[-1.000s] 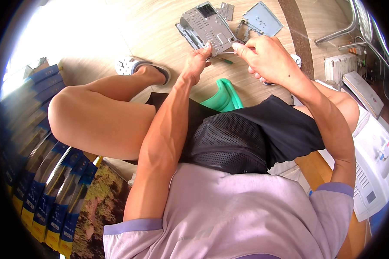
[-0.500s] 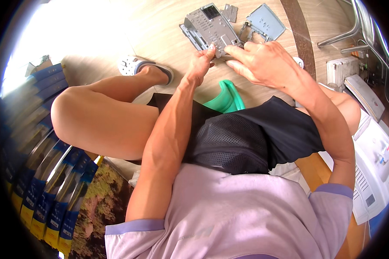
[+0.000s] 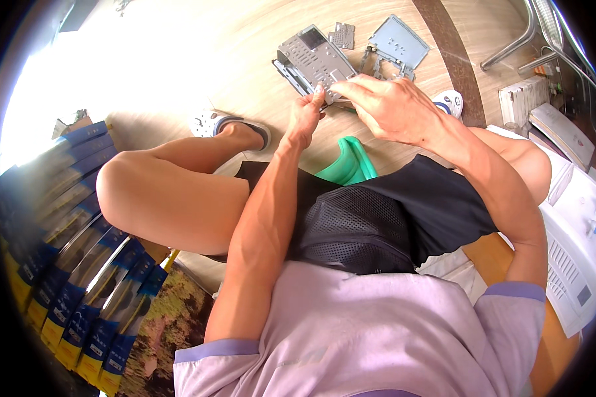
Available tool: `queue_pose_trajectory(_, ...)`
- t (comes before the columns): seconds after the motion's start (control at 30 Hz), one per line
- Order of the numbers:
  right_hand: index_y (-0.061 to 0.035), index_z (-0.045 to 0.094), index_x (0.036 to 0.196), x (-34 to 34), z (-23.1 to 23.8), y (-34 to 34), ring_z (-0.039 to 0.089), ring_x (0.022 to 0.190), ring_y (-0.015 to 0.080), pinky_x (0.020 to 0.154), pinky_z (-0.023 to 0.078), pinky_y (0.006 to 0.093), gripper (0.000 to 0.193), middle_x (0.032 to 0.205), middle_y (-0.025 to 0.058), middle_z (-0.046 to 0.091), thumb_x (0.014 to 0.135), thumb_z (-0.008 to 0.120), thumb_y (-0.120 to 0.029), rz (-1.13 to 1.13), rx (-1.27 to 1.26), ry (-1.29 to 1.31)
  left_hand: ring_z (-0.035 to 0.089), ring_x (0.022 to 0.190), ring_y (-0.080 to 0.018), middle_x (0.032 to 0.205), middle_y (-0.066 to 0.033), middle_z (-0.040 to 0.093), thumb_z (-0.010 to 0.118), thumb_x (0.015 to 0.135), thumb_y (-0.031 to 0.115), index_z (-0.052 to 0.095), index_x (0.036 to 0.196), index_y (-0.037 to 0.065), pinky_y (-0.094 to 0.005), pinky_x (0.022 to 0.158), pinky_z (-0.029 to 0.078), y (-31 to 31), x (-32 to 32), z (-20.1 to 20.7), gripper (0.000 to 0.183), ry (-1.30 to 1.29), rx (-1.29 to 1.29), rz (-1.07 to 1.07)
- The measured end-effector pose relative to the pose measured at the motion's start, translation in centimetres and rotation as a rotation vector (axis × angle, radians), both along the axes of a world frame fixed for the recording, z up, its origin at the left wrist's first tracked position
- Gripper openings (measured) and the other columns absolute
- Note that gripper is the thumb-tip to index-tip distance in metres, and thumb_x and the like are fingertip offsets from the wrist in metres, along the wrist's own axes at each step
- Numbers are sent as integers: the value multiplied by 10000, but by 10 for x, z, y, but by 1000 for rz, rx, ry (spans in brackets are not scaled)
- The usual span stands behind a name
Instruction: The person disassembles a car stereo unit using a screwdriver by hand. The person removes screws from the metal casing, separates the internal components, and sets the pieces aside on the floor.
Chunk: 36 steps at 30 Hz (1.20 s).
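A grey boxy housing point(image 3: 319, 63) with slots and a dark rectangular window is held up in front of me, its far end pointing away. My left hand point(image 3: 306, 119) grips its near edge, thumb on top and fingers curled under. Over the near right corner, my right hand point(image 3: 396, 109) has its fingers drawn together close to the surface. Whatever those fingers pinch, if anything, is hidden from this view. Just beyond, on the floor, lie a light blue-grey panel point(image 3: 399, 43) with a bracket-like frame point(image 3: 377, 64) and a small grey slotted plate point(image 3: 342, 36).
A green curved plastic piece point(image 3: 348, 161) is between my legs. Metal chair legs point(image 3: 510, 53) and white boxes point(image 3: 523, 99) stand at the right, above a white appliance-like casing point(image 3: 569, 271). Blue and yellow packages point(image 3: 79, 317) line the left side.
The view has shifted slightly, and the right shoe shows more. Both hands stay at the housing's near end, with the right fingertips still beside its corner.
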State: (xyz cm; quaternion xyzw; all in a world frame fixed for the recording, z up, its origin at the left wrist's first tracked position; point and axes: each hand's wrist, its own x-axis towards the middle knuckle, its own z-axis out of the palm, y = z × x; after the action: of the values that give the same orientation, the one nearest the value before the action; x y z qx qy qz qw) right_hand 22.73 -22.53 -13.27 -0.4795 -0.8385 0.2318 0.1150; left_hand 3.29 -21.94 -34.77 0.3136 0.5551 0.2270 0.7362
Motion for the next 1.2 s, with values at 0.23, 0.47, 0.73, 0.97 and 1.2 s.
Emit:
queue_pose_trajectory(0.23, -18, 670, 1161, 4, -3, 2, 726, 825, 330, 707, 608, 409, 260, 1034, 140, 700, 910, 684, -81, 6, -52, -14, 653, 775, -243, 925, -118, 723, 589, 1048, 451, 686, 1066, 13, -407, 767, 533, -11, 2, 34, 449, 491, 418, -79)
queue_pose_trajectory(0.47, -8, 662, 1103, 6, -11, 1, 731, 777, 356, 671, 609, 431, 209, 939, 149, 689, 930, 677, -125, 28, 106, 88, 664, 1012, -372, 1167, -190, 656, 752, 865, 145, 667, 1200, 64, -481, 876, 544, -7, -4, 74, 354, 566, 926, -378)
queue_pose_trajectory(0.73, -10, 659, 1129, 0, -10, 3, 732, 752, 353, 657, 613, 421, 233, 972, 164, 690, 905, 645, -72, 104, 273, 214, 660, 1041, -363, 1067, -139, 674, 706, 886, 142, 726, 1106, 113, -475, 894, 554, 5, -2, 67, 223, 634, 951, -570)
queue_pose_trajectory(0.97, -9, 673, 1124, 1, -14, 0, 734, 754, 352, 659, 615, 419, 232, 879, 166, 696, 926, 656, -129, 11, 69, 177, 669, 985, -351, 1007, -115, 662, 718, 890, 231, 720, 1057, 112, -474, 852, 562, 10, 3, 51, 205, 755, 1009, -666)
queue_pose_trajectory(1.2, -1, 681, 1173, -1, -10, 4, 735, 793, 360, 702, 614, 416, 342, 974, 166, 705, 838, 639, -58, 55, -36, 104, 664, 927, -337, 935, -112, 638, 724, 870, 211, 701, 1016, 85, -477, 814, 552, -2, 6, 44, 195, 739, 1160, -512)
